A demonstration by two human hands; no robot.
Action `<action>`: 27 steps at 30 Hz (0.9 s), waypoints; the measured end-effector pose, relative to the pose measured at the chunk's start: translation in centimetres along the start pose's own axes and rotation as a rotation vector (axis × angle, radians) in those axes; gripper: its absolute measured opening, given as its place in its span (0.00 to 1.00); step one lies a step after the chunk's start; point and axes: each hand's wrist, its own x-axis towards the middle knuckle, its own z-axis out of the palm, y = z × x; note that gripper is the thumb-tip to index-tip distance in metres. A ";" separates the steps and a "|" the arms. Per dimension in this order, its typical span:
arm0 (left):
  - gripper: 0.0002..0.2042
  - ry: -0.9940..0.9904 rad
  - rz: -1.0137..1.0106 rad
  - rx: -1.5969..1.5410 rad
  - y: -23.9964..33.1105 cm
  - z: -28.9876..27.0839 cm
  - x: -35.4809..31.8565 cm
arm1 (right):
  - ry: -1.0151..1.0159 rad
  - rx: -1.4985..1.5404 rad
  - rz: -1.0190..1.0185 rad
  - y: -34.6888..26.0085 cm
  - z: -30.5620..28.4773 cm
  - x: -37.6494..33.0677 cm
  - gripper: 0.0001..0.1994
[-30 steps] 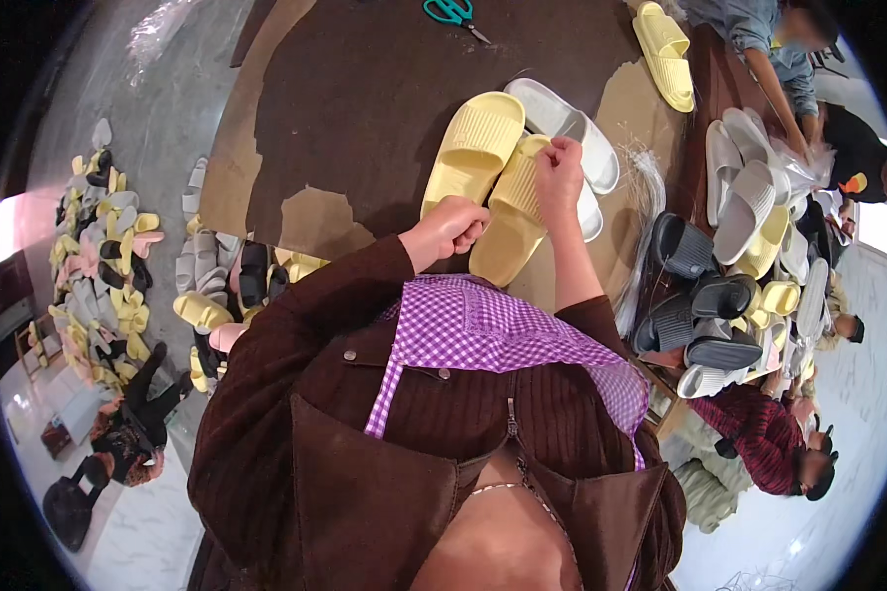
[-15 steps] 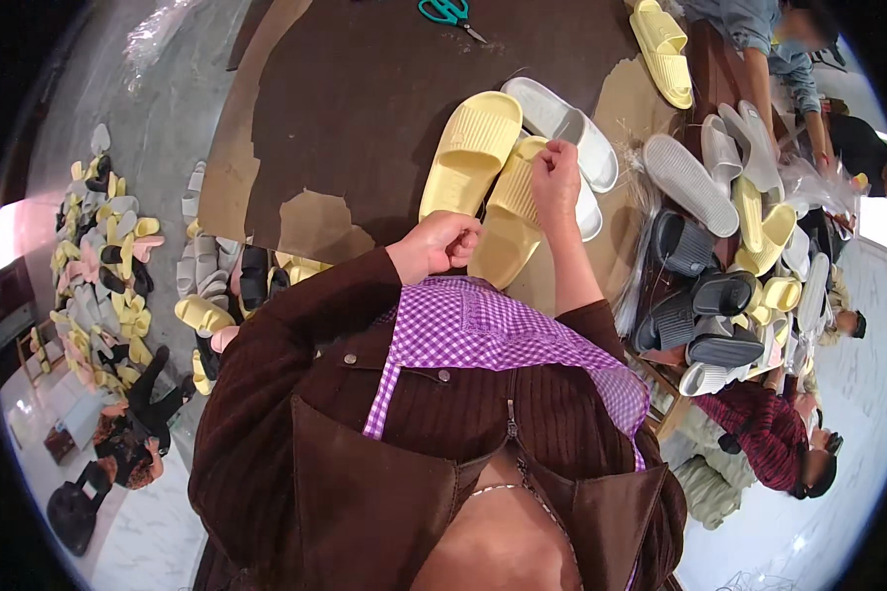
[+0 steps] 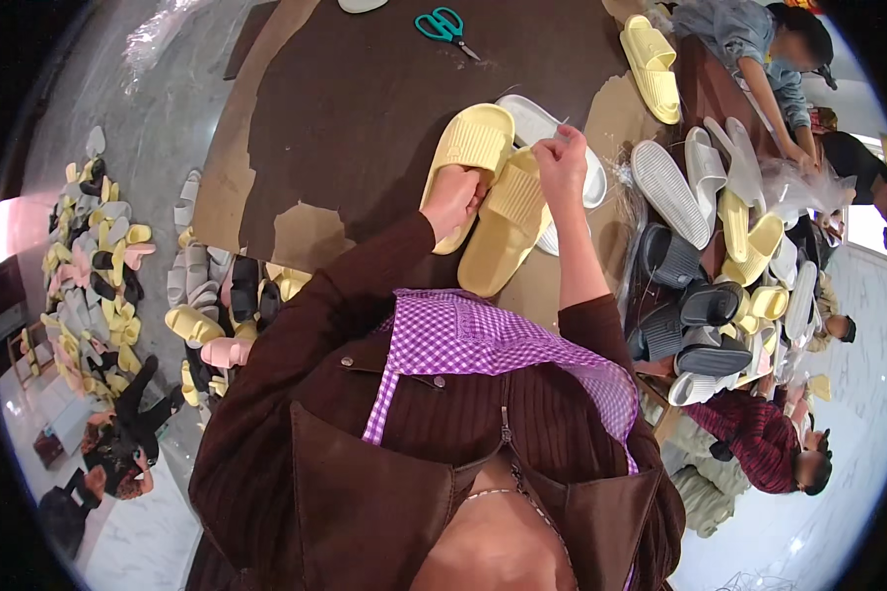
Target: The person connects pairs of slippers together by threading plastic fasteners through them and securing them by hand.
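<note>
From the head camera, the person's left hand (image 3: 453, 197) pressed down where two pale yellow slippers (image 3: 488, 197) met on the dark brown surface (image 3: 345, 108), its fingers curled tight against them, apparently to keep the pair from sliding. The right hand (image 3: 562, 158) was raised over the nearer slipper's strap, fingers pinched narrow on something thin, perhaps a thread or tag; the view was too small to tell. A white slipper (image 3: 547, 123) lay partly under the pair, pushed aside. Teal scissors (image 3: 445, 24) rested well apart at the far edge, within reach. At the right, a heap of grey, white and yellow slippers (image 3: 710, 256) lay beside another person's arm (image 3: 774, 98). More slippers (image 3: 99, 266) covered the floor at the left.
</note>
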 end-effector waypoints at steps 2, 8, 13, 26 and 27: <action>0.12 0.061 0.010 0.024 -0.1 0.3 0.1 | -0.057 0.104 0.100 0.1 0.2 0.7 0.19; 0.11 0.017 -0.038 0.056 0.6 0.0 0.6 | -0.285 -0.018 0.108 2.9 2.5 4.1 0.13; 0.10 -0.044 0.092 -0.028 0.4 1.2 1.2 | -0.389 -0.297 -0.048 3.8 4.6 6.4 0.11; 0.11 0.047 -0.056 0.031 0.8 0.9 -0.1 | -0.507 -0.136 -0.028 2.6 7.4 6.2 0.09; 0.11 0.044 -0.049 0.030 0.9 0.7 -0.1 | -0.470 -0.144 -0.012 2.4 7.8 6.0 0.08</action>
